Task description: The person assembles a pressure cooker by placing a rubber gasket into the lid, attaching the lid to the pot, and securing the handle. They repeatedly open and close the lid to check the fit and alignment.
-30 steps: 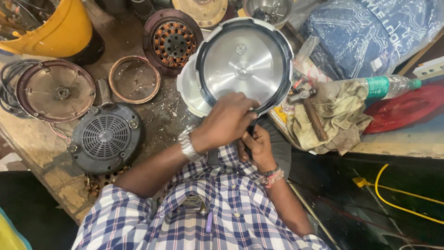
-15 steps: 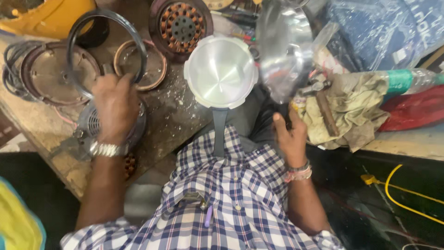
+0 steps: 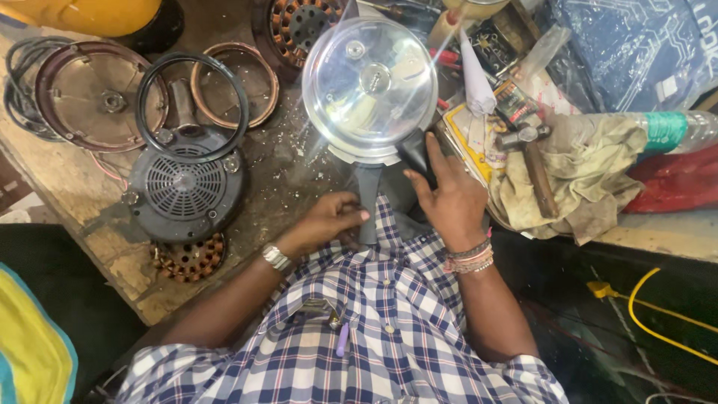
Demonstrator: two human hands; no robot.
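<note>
Since half a second ago, the left hand (image 3: 323,222) has let go of the black rubber ring (image 3: 191,107), which now lies flat on the dark round fan housing (image 3: 185,193), and has come back to the pressure cooker's grey pot handle (image 3: 368,203), fingers curled closed around it. Meanwhile the shiny lid (image 3: 369,86), earlier tilted up on its edge, now sits flat over the pot at the middle of the workbench (image 3: 82,206).

Right hand (image 3: 450,196) wraps the lid's black handle (image 3: 416,150), thumb on top, fingers closed on it, just beside the left hand.

Largest things around: a blue printed sack (image 3: 628,52) fills the upper right corner, a yellow bucket (image 3: 82,13) the upper left. A red bag (image 3: 677,183) lies at the right edge, below a clear plastic bottle (image 3: 677,129) with a green label band. A crumpled tan rag (image 3: 591,176) rests beside the right hand, with a hammer (image 3: 532,161) lying on it. A round brown metal cover (image 3: 93,97) sits at far left, touching the rubber ring. A copper-coloured ring (image 3: 258,82) lies between the rubber ring and the lid. Under a white paper cone (image 3: 476,78) is a flat yellow packet (image 3: 470,135), beside a small square dark printed box (image 3: 493,46).
</note>
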